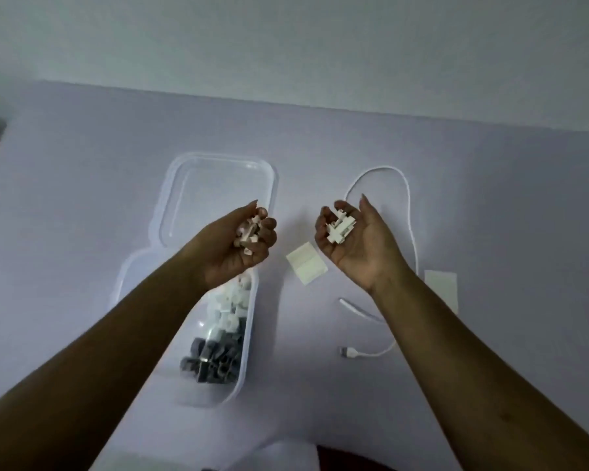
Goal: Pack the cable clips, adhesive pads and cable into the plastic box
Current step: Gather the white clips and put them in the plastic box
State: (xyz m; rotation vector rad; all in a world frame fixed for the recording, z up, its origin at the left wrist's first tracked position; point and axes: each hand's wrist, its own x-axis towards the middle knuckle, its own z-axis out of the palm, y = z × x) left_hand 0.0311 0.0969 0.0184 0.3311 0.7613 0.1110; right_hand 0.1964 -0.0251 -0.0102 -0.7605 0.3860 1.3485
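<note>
Cupping small white plastic cable clips (249,234) in curled fingers, the left hand (233,253) is hovering over the clear rectangular plastic box (218,396). The right hand (354,246) is curling its fingers round more white clips (340,227), between a square white adhesive pad (306,267) and the looping white cable (385,168).

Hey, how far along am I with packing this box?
Done: grey and white clips already lie in the plastic box. In hand: the left hand and right hand each hold a bunch of loose clips. Left: the adhesive pads and the cable lie on the table, outside the box, and the lid is off.
</note>
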